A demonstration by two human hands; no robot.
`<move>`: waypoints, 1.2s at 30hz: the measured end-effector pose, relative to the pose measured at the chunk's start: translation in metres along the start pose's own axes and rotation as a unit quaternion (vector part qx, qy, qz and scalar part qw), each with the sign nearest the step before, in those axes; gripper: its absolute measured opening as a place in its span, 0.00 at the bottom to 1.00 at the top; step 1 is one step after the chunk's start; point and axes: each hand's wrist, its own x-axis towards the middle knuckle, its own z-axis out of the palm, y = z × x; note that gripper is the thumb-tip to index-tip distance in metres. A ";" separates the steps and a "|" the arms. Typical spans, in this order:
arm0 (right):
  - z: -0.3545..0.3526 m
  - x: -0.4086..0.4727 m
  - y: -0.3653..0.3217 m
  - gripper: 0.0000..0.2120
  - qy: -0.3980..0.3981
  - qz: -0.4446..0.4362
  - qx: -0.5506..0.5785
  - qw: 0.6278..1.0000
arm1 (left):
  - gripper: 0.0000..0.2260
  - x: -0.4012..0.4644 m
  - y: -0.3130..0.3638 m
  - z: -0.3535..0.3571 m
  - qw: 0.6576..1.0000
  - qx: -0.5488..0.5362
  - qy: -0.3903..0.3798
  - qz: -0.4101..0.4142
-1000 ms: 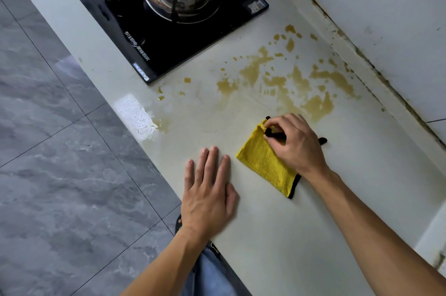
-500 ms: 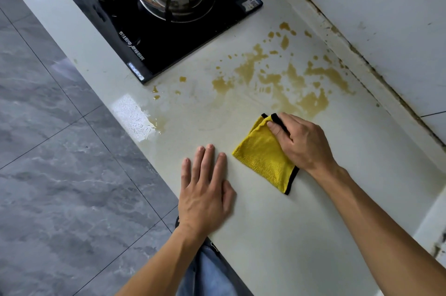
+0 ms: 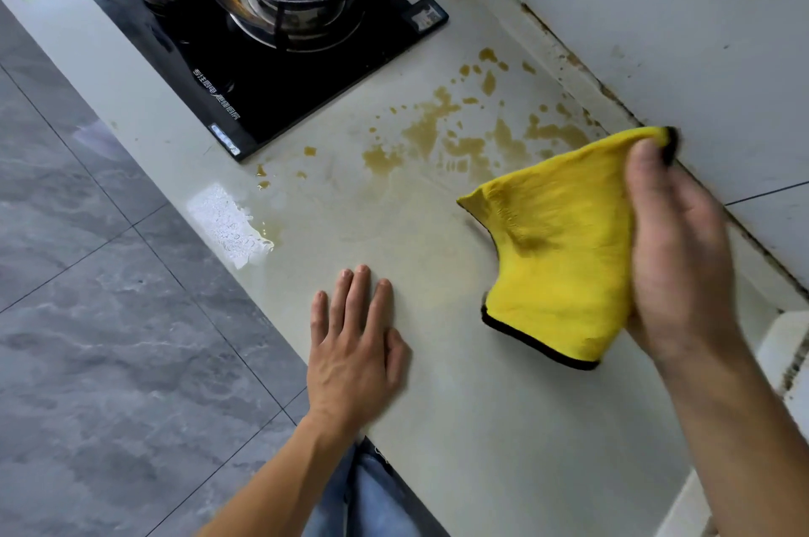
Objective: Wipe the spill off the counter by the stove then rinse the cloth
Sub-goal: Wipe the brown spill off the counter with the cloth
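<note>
Cloth lifted over a stained counter (image 3: 503,427)
Black stove (image 3: 306,81) sits at the far end, brown spill (image 3: 442,133) beside it; the right hand (image 3: 683,265) grips the yellow cloth (image 3: 556,256) raised above the counter; the left hand (image 3: 354,352) lies flat, fingers straight, holding nothing.

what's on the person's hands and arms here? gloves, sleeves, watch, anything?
Nothing worn that shows. Left hand and right hand are bare: no gloves, no rings visible. Both forearms are bare to the frame edge, no sleeves, watch or bands. Blue jeans show below the left forearm.
</note>
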 end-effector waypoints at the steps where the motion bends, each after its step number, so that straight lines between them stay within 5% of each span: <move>1: -0.014 0.002 0.000 0.21 0.017 0.020 0.017 1.000 | 0.28 0.000 0.000 0.000 1.000 0.002 -0.001 0.000; 4: -0.046 0.003 0.025 0.24 0.051 0.052 -0.106 0.992 | 0.28 0.000 0.001 -0.001 1.000 -0.002 0.000 -0.002; 8: -0.074 -0.007 0.099 0.21 0.032 0.076 -0.414 0.907 | 0.28 0.000 0.002 -0.002 1.000 -0.001 0.003 -0.004; 16: -0.112 -0.015 0.154 0.27 0.051 0.138 -0.560 0.815 | 0.29 -0.001 0.001 -0.001 1.000 0.009 -0.009 -0.004; 20: -0.103 -0.009 0.140 0.26 0.039 0.133 -0.563 0.815 | 0.28 0.000 0.001 0.001 1.000 0.007 -0.003 -0.007; 25: -0.040 -0.004 0.112 0.18 -0.009 0.128 -0.484 0.866 | 0.28 -0.001 -0.001 0.003 1.000 0.010 0.004 -0.003; 31: 0.040 -0.020 0.106 0.20 -0.167 0.214 -0.365 0.891 | 0.28 -0.001 0.001 0.001 1.000 0.004 -0.002 -0.007; 36: 0.028 -0.032 0.130 0.12 -0.056 -0.054 -0.436 0.897 | 0.28 -0.001 0.000 0.002 1.000 0.001 0.008 -0.006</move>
